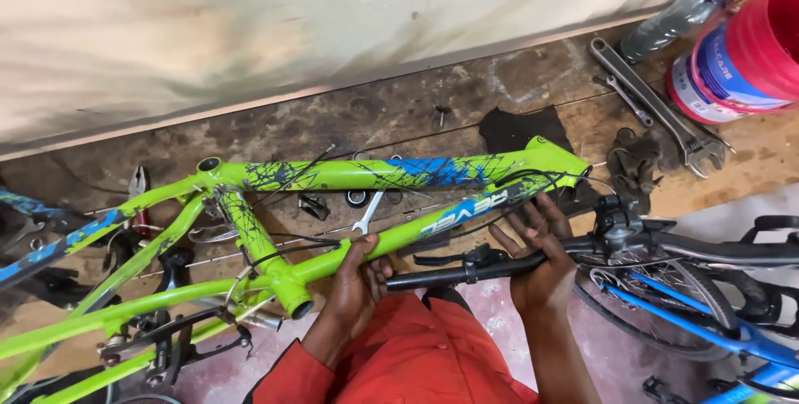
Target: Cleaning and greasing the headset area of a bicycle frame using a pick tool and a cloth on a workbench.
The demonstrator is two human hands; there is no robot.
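Frame: a bare lime-green bicycle frame (333, 204) with blue and black splashes lies on its side across a worn wooden floor, just below a pale wall.
Left hand: the left hand (358, 283) grips the frame's down tube near the bottom bracket shell (295, 300), fingers clenched round the tube.
Right hand: the right hand (541, 258) is wrapped round a black handlebar (499, 264), the fingers (533, 219) reaching over it toward the frame's head tube (553, 158).
Handlebar: it carries a brake lever (466, 261) and a shifter (616, 221), with black cables running to the frame; it lies across the front of a blue bicycle (707, 312) at the right.
Done, as far as visible: the frame is stripped, with no wheels, no fork and no crank in the shell; a brake arm (179, 346) hangs on the rear stays.
Left, by my judgement: most fitting remains, since the handlebar is not mounted to the frame.
Tools nearby: a small spanner (366, 213) lies under the frame, a large adjustable wrench (657, 113) beside a red tub (741, 46), and red-handled pliers (139, 192) at the left.
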